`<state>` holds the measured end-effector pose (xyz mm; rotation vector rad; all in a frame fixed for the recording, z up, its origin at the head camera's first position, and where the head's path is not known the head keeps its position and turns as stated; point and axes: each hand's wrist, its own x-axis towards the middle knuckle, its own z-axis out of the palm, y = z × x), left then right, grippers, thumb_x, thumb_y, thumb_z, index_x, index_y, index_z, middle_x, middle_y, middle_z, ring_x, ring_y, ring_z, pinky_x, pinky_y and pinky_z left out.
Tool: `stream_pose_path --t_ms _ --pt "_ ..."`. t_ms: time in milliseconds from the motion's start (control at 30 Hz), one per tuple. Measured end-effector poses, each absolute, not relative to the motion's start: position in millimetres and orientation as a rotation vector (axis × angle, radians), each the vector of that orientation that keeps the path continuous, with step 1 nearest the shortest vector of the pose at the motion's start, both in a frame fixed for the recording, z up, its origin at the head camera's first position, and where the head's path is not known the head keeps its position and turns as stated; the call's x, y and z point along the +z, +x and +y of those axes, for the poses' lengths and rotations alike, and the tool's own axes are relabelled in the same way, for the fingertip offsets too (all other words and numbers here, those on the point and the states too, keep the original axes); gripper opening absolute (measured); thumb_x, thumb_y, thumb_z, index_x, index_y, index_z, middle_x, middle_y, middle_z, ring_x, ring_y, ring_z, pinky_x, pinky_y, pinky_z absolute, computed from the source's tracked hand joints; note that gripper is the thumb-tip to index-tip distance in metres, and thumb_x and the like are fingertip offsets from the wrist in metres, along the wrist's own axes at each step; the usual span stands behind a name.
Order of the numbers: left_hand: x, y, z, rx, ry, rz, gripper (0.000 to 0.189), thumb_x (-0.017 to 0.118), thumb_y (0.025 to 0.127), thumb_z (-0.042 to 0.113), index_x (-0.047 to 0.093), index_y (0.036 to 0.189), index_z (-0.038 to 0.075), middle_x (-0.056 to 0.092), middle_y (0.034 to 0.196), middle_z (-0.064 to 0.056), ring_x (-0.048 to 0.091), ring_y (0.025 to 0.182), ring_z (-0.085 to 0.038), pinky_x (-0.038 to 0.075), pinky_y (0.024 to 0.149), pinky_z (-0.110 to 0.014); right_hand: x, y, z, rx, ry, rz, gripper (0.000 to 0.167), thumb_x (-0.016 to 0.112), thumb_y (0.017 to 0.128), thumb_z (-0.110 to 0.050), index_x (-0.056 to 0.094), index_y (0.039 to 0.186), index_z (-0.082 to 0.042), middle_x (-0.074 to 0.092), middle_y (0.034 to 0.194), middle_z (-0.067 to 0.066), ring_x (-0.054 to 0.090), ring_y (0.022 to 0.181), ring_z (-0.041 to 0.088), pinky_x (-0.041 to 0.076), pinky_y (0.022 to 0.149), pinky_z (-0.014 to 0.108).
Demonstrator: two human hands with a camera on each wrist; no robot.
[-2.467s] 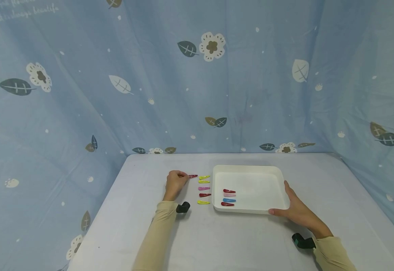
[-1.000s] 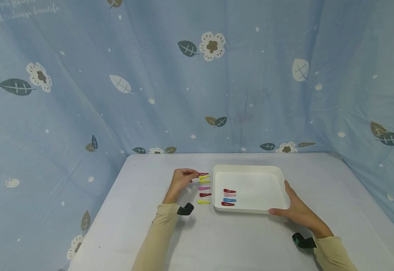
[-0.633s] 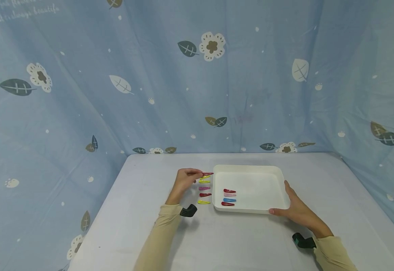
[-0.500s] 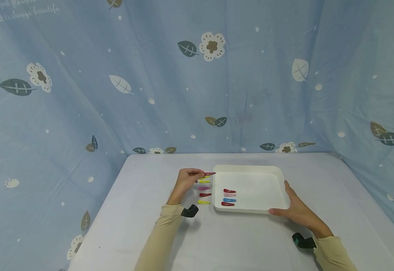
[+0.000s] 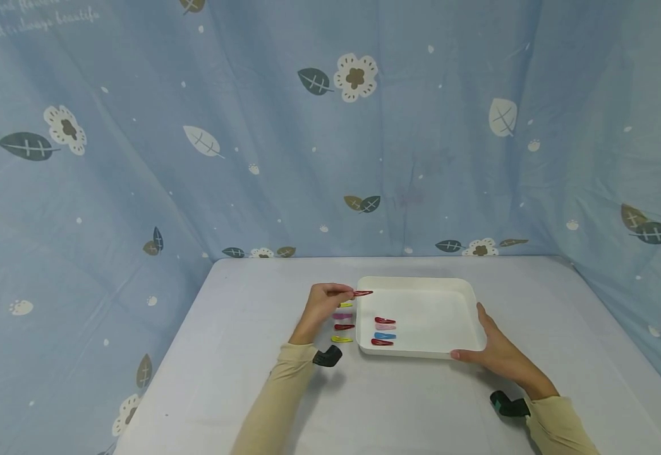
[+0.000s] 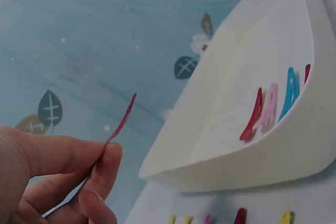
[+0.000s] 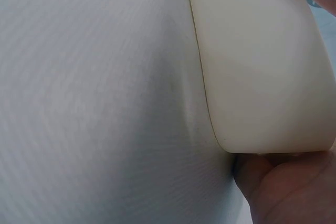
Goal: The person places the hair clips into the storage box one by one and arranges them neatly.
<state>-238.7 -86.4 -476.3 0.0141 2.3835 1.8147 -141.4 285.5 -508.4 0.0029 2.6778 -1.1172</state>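
My left hand (image 5: 321,306) pinches a dark red snap hair clip (image 5: 363,293) between thumb and fingers, over the left rim of the white tray (image 5: 421,284). In the left wrist view the held hair clip (image 6: 126,119) points up and away from the fingertips. Inside the tray, at its left, lie a red clip (image 5: 385,320), a pink clip (image 5: 385,327), a blue clip (image 5: 385,336) and another red clip (image 5: 382,342). My right hand (image 5: 501,354) grips the tray's near right corner, thumb on the front wall and fingers along the right side.
Left of the tray several clips lie in a column on the white table (image 5: 410,404): a purple clip (image 5: 342,316), a dark red clip (image 5: 344,327) and a yellow clip (image 5: 342,339) among them. My left hand partly covers the far ones. A blue patterned curtain (image 5: 273,126) hangs behind.
My left hand has lifted the red hair clip from the table left of the column and carried it right, past the yellow clips, to the tray's rim. My right hand and the tray have stayed put.
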Motion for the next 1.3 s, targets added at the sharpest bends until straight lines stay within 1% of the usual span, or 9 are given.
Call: stream_pose_path --t_ms 133,300,367,467,600,733,900,1033,1300 --pt "-478 -238 -82 1.829 0.015 2.360 0.015 0.075 0.093 0.020 0.081 0.102 0.008 0.079 0.108 -0.007 0.070 0.106 -0.018 0.053 0.101 -0.041 -509 -142 285 -1.126 -0.003 2.677 0.140 0.085 0.080 -0.048 -0.019 0.162 -0.002 -0.003 0.166 0.040 0.009 0.149 0.066 0.020 0.112 0.081" --pt "-478 -238 -74 1.812 0.029 2.369 0.019 0.076 0.094 0.020 0.080 0.104 0.005 0.079 0.108 -0.010 0.073 0.107 -0.027 0.056 0.100 -0.043 -509 -142 286 -1.112 0.004 2.679 0.141 0.086 0.079 -0.050 -0.019 0.161 -0.002 -0.003 0.166 0.041 0.009 0.149 0.067 0.021 0.112 0.081" --pt "-479 -239 -72 1.809 0.016 2.366 0.018 0.075 0.094 0.019 0.080 0.104 0.005 0.080 0.106 -0.010 0.074 0.104 -0.026 0.057 0.099 -0.043 -508 -142 286 -1.110 0.007 2.678 0.141 0.086 0.079 -0.050 -0.019 0.161 -0.002 -0.003 0.166 0.041 0.009 0.149 0.067 0.021 0.112 0.081" --pt "-480 -240 -69 1.821 0.020 2.337 0.017 0.074 0.094 0.019 0.080 0.103 0.005 0.080 0.104 -0.010 0.075 0.105 -0.027 0.057 0.100 -0.044 -507 -142 286 -1.110 0.012 2.673 0.142 0.086 0.079 -0.050 -0.019 0.161 -0.002 -0.003 0.166 0.041 0.009 0.149 0.067 0.020 0.112 0.081" --pt "-481 -241 -65 1.798 0.050 2.356 0.016 0.075 0.094 0.020 0.081 0.101 0.007 0.080 0.103 -0.008 0.073 0.106 -0.025 0.056 0.100 -0.043 -507 -141 286 -1.111 0.016 2.669 0.141 0.085 0.079 -0.050 -0.020 0.162 -0.004 -0.004 0.166 0.041 0.009 0.149 0.066 0.020 0.112 0.081" --pt "-481 -242 -61 1.764 0.062 2.385 0.013 0.076 0.093 0.021 0.082 0.098 0.010 0.080 0.104 -0.005 0.070 0.103 -0.017 0.055 0.099 -0.040 -508 -141 286 -1.122 0.007 2.669 0.140 0.085 0.080 -0.049 -0.020 0.162 -0.004 -0.004 0.166 0.040 0.008 0.150 0.066 0.020 0.112 0.081" --pt "-481 -242 -56 1.759 0.096 2.374 0.011 0.077 0.092 0.018 0.082 0.097 0.009 0.079 0.106 -0.006 0.067 0.100 -0.015 0.055 0.091 -0.035 -507 -141 286 -1.153 -0.011 2.669 0.140 0.086 0.079 -0.047 -0.018 0.162 -0.003 -0.004 0.167 0.040 0.007 0.150 0.066 0.018 0.113 0.081" --pt "-481 -242 -52 1.755 0.150 2.397 0.012 0.077 0.092 0.014 0.082 0.098 0.005 0.079 0.107 -0.011 0.069 0.099 -0.017 0.057 0.088 -0.032 -507 -141 285 -1.157 -0.019 2.674 0.140 0.086 0.079 -0.047 -0.017 0.162 -0.002 -0.003 0.166 0.040 0.007 0.150 0.066 0.018 0.112 0.082" --pt "-482 -242 -45 1.692 0.140 2.444 0.010 0.076 0.093 0.013 0.082 0.096 0.005 0.080 0.101 -0.011 0.074 0.092 -0.021 0.059 0.089 -0.038 -509 -140 285 -1.148 -0.001 2.677 0.140 0.086 0.079 -0.047 -0.017 0.162 -0.002 -0.003 0.166 0.040 0.008 0.150 0.066 0.019 0.112 0.082"
